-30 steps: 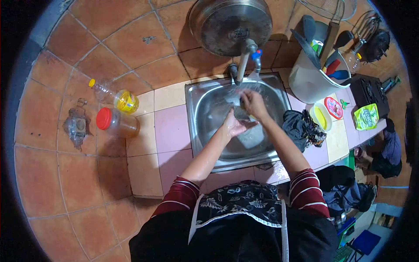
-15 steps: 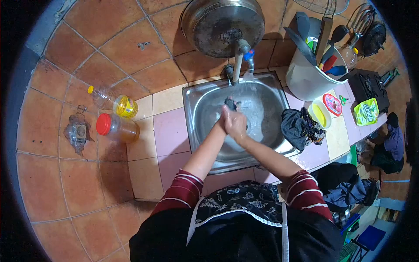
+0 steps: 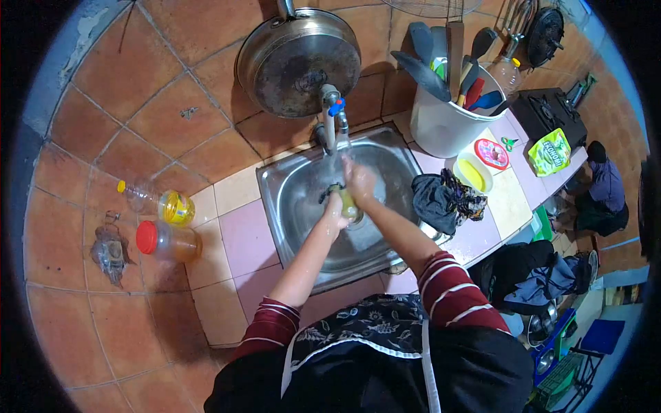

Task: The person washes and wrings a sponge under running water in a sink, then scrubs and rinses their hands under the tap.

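Observation:
My left hand [image 3: 335,212] is closed around a yellow-green, sponge-like thing [image 3: 347,205] over the steel sink [image 3: 284,234]. Something dark [image 3: 332,191] shows at the far side of that hand; I cannot tell whether it is part of the same thing. My right hand [image 3: 360,180] is just beyond and to the right, apart from the left, with its fingers pointing up under the stream from the tap [image 3: 337,109]. It holds nothing that I can see. Water runs into the basin, and the skin looks wet.
Right of the sink lie a dark crumpled cloth [image 3: 435,203], a tub with yellow contents [image 3: 475,172] and a white bucket of utensils [image 3: 441,131]. Left stand a jar with a red lid [image 3: 169,241] and an oil bottle [image 3: 177,208]. A pan [image 3: 303,69] hangs behind the tap. Another person [image 3: 606,186] crouches far right.
My hands were pressed together around something dark; now they are apart. The right hand has moved up under the water, and the yellow-green thing shows in the left. The view has shifted.

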Motion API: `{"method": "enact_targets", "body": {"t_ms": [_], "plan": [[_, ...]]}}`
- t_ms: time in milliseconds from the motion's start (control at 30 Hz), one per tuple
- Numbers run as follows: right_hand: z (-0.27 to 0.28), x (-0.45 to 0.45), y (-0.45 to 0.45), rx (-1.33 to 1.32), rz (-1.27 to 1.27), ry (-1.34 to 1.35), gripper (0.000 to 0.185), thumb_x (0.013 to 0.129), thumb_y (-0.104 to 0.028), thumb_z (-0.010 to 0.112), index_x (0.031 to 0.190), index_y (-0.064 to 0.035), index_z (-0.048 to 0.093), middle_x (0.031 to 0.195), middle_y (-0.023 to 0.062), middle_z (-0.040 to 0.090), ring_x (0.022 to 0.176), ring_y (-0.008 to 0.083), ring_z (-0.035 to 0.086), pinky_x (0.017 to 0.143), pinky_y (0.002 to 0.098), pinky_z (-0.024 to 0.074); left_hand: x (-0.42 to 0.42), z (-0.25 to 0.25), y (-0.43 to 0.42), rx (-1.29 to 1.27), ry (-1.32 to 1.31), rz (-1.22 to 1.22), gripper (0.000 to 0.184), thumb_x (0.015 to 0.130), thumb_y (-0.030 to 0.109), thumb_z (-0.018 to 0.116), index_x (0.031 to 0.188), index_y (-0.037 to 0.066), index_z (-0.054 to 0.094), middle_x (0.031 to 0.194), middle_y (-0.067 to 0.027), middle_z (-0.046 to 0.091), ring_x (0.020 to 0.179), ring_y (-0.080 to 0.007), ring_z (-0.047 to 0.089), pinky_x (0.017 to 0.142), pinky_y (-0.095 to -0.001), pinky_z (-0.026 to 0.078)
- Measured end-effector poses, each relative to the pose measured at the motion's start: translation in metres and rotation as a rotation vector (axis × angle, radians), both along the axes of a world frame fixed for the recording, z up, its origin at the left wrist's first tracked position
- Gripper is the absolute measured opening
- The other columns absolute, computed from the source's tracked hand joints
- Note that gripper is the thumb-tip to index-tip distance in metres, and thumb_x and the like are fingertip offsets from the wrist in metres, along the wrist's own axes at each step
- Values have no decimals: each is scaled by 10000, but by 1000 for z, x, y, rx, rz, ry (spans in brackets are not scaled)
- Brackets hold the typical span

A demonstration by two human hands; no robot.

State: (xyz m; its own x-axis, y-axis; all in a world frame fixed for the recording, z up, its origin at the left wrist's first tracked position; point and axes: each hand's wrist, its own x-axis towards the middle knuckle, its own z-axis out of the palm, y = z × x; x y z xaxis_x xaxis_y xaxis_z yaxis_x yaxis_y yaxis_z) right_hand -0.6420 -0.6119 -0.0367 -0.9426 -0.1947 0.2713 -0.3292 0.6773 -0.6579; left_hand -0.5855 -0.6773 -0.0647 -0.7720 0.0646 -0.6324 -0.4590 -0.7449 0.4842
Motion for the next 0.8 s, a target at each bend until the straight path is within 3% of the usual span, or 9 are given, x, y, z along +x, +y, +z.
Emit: {"method": "enact_targets", "body": {"t_ms": [33,133,267,333,467,567,667,700,800], "plan": [[2,-13,8,-123,-101,-29,517,872,-467,351,702,-70,636,672,236,557,663,384,566,581,411,447,-13,-37,-3,-74,39,-6,504,887,515,241,1005,116,525,965,-62,579,884,-226,558,745,-427,460],[10,-25,18,-259,-67,-466,555,863,-525,344,751,-66,634,670,173,597,646,292,578,625,361,446,-17,18,0,-64,-27,84,424,877,447,302,923,115,562,828,-43,598,689,-200,577,616,-369,485],[32,-11,32,-895,445,-1200,539,832,-552,426,785,-51,618,677,77,598,637,179,550,610,315,432,-14,47,-34,167,164,-74,423,902,366,281,1117,56,472,1089,-128,539,1021,-259,520,923,-415,379],[22,-6,38,-360,370,-785,489,798,-517,533,801,-33,605,689,5,583,586,117,520,533,259,403,-5,44,-50,236,233,-117,346,883,289,373,1104,42,472,1085,-123,540,1025,-246,520,923,-383,381],[24,-18,48,-417,364,-776,420,763,-439,630,743,-20,615,640,19,577,536,77,516,468,223,391,16,40,-68,-243,270,-223,342,801,237,605,1071,59,493,991,-60,572,901,-145,552,750,-269,449],[32,-29,46,-404,311,-717,498,755,-481,608,753,17,635,684,102,606,584,170,578,551,307,445,26,37,-80,-452,7,-76,265,750,289,680,916,112,574,747,23,554,582,-34,399,480,-184,334],[40,-27,39,-99,249,-182,583,736,-542,585,724,39,625,665,150,602,609,265,597,592,365,453,27,12,-82,-394,96,107,237,748,295,681,887,127,588,764,23,552,607,-45,425,498,-188,349],[46,-33,40,-50,343,-455,634,722,-578,566,766,52,616,685,188,600,677,334,595,658,389,445,28,2,-86,-377,91,117,264,743,288,688,922,133,574,824,24,557,642,-57,452,540,-184,382],[25,-43,34,-12,99,-283,584,733,-533,587,761,50,606,675,173,600,685,311,592,670,369,439,35,1,-81,-509,64,244,296,774,267,656,1013,128,552,956,-12,574,794,-107,522,686,-247,437]]}}
